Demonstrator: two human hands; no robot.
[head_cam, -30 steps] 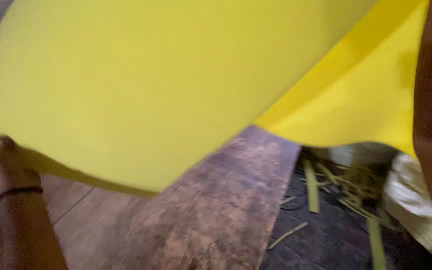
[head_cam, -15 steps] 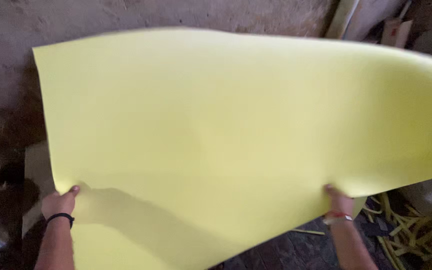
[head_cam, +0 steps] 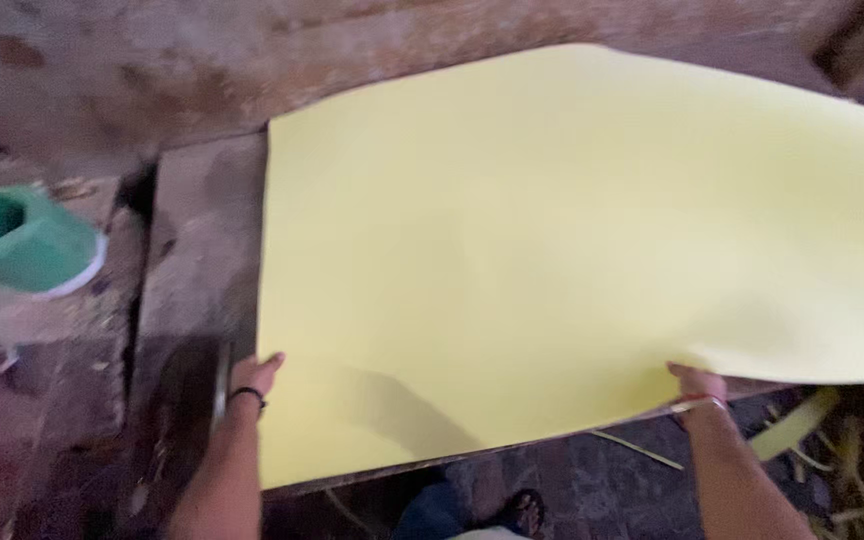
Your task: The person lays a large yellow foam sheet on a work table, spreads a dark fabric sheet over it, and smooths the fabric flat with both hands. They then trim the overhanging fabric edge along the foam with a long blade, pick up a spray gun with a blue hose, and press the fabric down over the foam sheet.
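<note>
A large pale yellow sheet [head_cam: 552,240] lies spread over a worn brown board [head_cam: 192,250], its right part still lifted and curved. My left hand [head_cam: 250,378] grips the sheet's left edge near the front corner; a dark band circles that wrist. My right hand [head_cam: 697,385] holds the sheet's near edge on the right, fingers tucked under it, with a red and white band on the wrist.
A green bucket [head_cam: 17,240] with a white rim lies tipped at the left. Yellow strips [head_cam: 802,425] are scattered on the floor at the lower right. A sandalled foot [head_cam: 522,512] shows below the board. A rough wall [head_cam: 152,60] runs behind.
The sheet has come down from being held up in front of the camera to lying nearly flat on the board. Both hands stayed on its near edge.
</note>
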